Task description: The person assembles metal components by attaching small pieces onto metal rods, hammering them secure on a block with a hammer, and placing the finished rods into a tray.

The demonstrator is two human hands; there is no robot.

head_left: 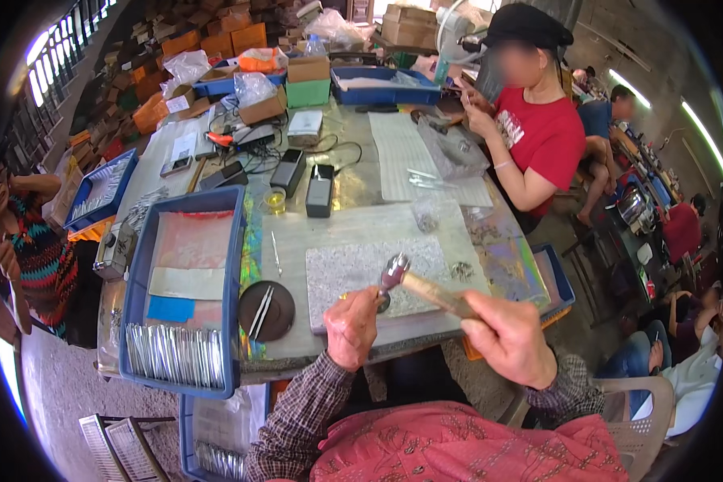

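My right hand [512,339] is wrapped round the wooden handle of a hammer [435,292]. The hammer's metal head is raised over a speckled grey stone slab [341,277]. My left hand [351,328] is closed at the slab's near edge, just left of the hammer head. Its fingertips pinch something too small to make out, beside a small dark round piece [384,303]. A pair of tweezers [261,312] lies on a dark round dish [249,299] left of my left hand. Small metal bits [461,271] rest on the slab's right part.
A blue tray [237,273] with rows of thin metal pieces [175,353] stands at left. Beyond the slab are a clear small tub [426,215], black boxes [320,191] with cables and a yellow jar [275,201]. A person in red [530,132] sits at the far right.
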